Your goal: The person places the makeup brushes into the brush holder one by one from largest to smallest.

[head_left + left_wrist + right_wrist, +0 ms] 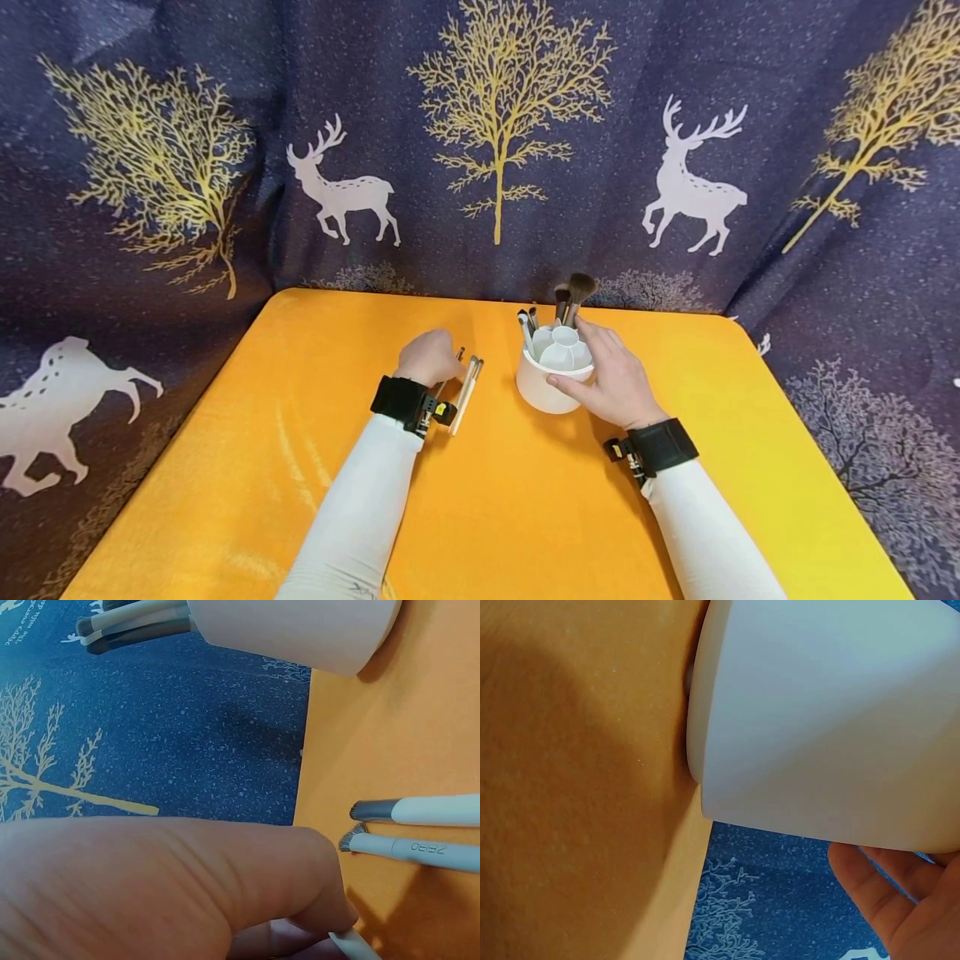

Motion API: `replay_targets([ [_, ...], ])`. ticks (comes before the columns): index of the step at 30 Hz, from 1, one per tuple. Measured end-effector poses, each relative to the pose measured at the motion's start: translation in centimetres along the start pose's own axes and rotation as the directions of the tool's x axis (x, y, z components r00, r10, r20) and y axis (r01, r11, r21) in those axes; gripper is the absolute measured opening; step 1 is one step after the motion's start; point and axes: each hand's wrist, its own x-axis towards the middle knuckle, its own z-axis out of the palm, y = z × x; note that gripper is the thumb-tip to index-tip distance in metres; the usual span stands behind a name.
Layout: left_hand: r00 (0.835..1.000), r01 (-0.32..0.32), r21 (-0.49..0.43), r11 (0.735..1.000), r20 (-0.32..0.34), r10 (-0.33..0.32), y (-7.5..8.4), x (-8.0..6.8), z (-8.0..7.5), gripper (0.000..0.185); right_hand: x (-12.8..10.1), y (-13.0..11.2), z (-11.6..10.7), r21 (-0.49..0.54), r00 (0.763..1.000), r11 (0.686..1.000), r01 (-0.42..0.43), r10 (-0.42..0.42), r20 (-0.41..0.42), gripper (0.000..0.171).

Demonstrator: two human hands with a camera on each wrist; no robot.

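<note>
White sleeves (356,508) lie nearest us, reaching over the orange surface (510,500) towards the white brush holder (547,392). Just left of the holder, our left hand (429,358) pinches a slim brush (356,948), the fingers drawn narrow around it. On the holder's right side, our right hand (618,379) grips it, the fingers spread wide, thumb across the near wall.

We judge the slim brush to be very light, with a stiff, smooth handle that could roll or slip, and soft bristles that bend easily; we would take it by the middle of the handle. Our holder looks like light, rigid plastic, rather slick, so it is best steadied low on its wall.

Between the left hand and the holder, two loose brushes (439,811) lie side by side. Their long axes run from near to far, bristles pointing away from us and leaning slightly towards the holder's side; the slim brush points much the same way. Our holder stands upright, mouth facing up, and the brushes inside it (581,288) rise bristles uppermost along its left and far edge.
</note>
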Motion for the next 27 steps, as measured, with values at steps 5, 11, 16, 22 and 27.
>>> replay_targets([
  [5,1.0,0.011,-0.005,1.0,-0.008,-0.011,-0.05,0.18,0.05,0.042,0.03,0.0,-0.01,0.005,1.0,1.0,0.0,0.0,0.003,0.105],
  [11,1.0,0.022,-0.009,1.0,-0.012,-0.022,0.04,0.24,-0.01,0.044,0.01,-0.02,-0.06,0.004,1.0,1.0,-0.002,0.002,0.007,0.105],
  [16,1.0,0.007,-0.035,0.999,-0.012,-0.008,0.12,0.18,-0.11,0.05,0.0,0.03,-0.04,0.005,1.0,1.0,-0.002,0.002,0.008,0.105],
  [22,1.0,-0.009,-0.103,0.995,-0.001,0.009,0.16,0.18,-0.46,0.054,0.03,0.02,-0.04,0.008,1.0,1.0,0.006,-0.006,-0.004,0.104],
  [27,1.0,-0.014,-0.118,0.993,0.003,0.014,0.24,0.26,-0.61,0.054,0.02,0.0,-0.03,0.008,1.0,1.0,0.01,-0.01,-0.01,0.104],
])
